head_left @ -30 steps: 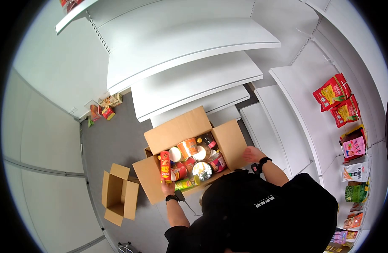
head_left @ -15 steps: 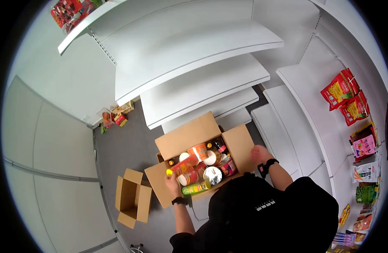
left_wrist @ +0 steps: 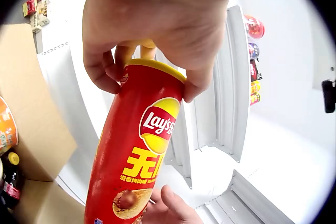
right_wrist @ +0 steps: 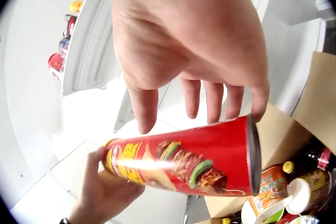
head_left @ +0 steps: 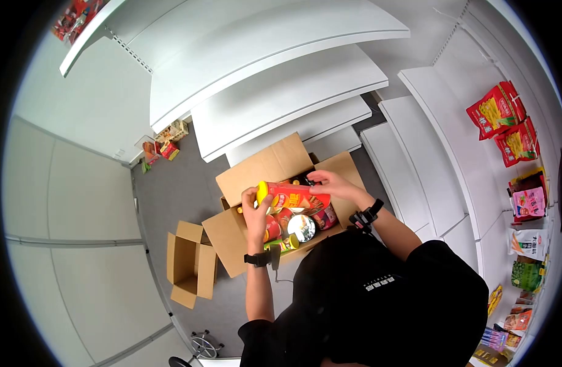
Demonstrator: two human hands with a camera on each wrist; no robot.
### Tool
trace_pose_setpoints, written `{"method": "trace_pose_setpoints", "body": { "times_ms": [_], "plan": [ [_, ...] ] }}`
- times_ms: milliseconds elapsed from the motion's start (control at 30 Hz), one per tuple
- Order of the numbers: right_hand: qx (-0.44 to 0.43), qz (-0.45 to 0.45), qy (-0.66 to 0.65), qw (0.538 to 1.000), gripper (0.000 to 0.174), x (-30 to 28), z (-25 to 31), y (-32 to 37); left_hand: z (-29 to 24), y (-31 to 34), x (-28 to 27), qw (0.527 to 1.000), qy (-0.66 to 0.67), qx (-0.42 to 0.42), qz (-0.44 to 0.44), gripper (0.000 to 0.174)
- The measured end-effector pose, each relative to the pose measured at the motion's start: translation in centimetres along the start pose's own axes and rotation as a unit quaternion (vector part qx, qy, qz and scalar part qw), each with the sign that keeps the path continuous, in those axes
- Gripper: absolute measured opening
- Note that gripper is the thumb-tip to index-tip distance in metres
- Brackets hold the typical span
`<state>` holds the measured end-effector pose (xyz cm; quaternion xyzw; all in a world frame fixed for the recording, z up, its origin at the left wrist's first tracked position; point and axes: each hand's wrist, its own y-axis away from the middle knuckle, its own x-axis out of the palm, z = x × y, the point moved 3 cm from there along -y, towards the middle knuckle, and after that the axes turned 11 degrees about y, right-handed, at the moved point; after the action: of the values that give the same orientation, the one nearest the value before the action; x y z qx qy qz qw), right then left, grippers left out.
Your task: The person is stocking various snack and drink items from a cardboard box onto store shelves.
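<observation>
My left hand grips a red Lay's chip can by its yellow-lidded end. The can lies nearly sideways over the open cardboard box, lid to the left. In the left wrist view, the thumb and fingers close round the lid's rim. My right hand is over the can's metal-based end, fingers spread and slightly bent, a fingertip right at the base edge. Below, the box holds a silver-topped tub, a green chip can, an orange noodle cup and dark bottles, partly hidden by the held can.
White shelves rise in front of me and run along the right. Red snack bags hang on the right wall with several other packets. A smaller open carton stands on the floor at left. Small packages lie by the far wall.
My left hand has lifted the red chip can from the box's left side and swung it sideways over the contents. My right hand has moved from the right flap to the can's base end.
</observation>
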<state>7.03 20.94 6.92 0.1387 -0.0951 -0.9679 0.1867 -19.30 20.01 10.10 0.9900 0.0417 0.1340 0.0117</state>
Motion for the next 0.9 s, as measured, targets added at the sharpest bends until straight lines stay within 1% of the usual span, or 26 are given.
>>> {"method": "trace_pose_setpoints", "body": {
  "times_ms": [33,67,100,133,233,267,333,367,433,467,500,533,567,633,667,800,900],
  "plan": [
    [-0.007,0.018,0.022,1.000,0.063,0.6,0.3,-0.1,-0.8,-0.1,0.9,1.000,-0.008,0.010,0.014,0.037],
    [-0.013,0.035,0.044,0.998,0.067,1.0,1.3,0.1,-1.2,-0.2,1.5,1.000,-0.014,0.008,0.016,0.044],
    [-0.020,0.051,0.066,0.996,0.071,1.3,2.5,0.5,-1.2,-0.3,1.9,1.000,-0.021,0.012,0.013,0.043],
    [0.007,0.051,0.059,0.997,0.075,1.3,3.5,0.9,-1.1,-0.5,2.2,0.999,-0.027,0.016,0.011,0.043],
    [-0.016,0.016,0.142,0.990,0.073,0.8,4.7,1.7,-0.9,-0.5,3.1,0.999,-0.049,0.015,0.010,0.046],
    [-0.028,0.000,0.151,0.988,0.072,0.8,4.7,1.8,-1.1,-0.4,3.5,0.998,-0.057,0.013,0.009,0.048],
    [-0.053,-0.032,0.169,0.984,0.070,0.9,4.0,2.1,-1.5,-0.1,4.2,1.000,0.004,0.002,0.021,0.050],
    [-0.048,-0.029,0.105,0.993,0.070,1.1,3.4,2.1,-1.8,0.0,4.4,0.999,0.034,-0.004,0.028,0.052],
    [-0.037,-0.022,-0.023,0.999,0.070,1.3,2.1,1.9,-2.1,0.3,4.7,0.994,0.067,-0.030,0.083,0.054],
    [-0.025,-0.004,-0.053,0.998,0.068,1.2,3.0,2.2,-2.5,0.7,5.5,0.991,0.075,-0.040,0.101,0.054],
    [-0.028,-0.007,-0.096,0.995,0.066,1.1,3.8,2.3,-2.8,1.1,6.0,0.988,0.083,-0.051,0.119,0.054],
    [-0.031,-0.009,-0.140,0.990,0.064,1.0,4.4,2.3,-0.9,1.0,5.3,0.984,0.033,-0.087,0.152,0.054],
    [-0.035,-0.010,-0.183,0.982,0.062,1.0,5.1,2.4,-1.3,1.7,6.4,0.978,0.066,-0.110,0.164,0.055],
    [-0.052,-0.003,-0.204,0.978,0.058,0.6,6.8,2.4,-0.3,2.4,7.0,0.965,0.046,-0.134,0.220,0.057],
    [-0.055,-0.005,-0.218,0.974,0.058,0.5,7.6,2.5,0.0,2.9,7.4,0.957,0.089,-0.165,0.222,0.059],
    [-0.062,0.004,-0.247,0.967,0.059,0.6,8.7,2.5,0.1,3.4,8.0,0.961,0.077,-0.149,0.218,0.055],
    [-0.071,-0.035,-0.226,0.971,0.060,1.2,8.0,1.8,0.1,3.0,8.0,0.969,0.062,-0.130,0.201,0.054]
  ]
}}
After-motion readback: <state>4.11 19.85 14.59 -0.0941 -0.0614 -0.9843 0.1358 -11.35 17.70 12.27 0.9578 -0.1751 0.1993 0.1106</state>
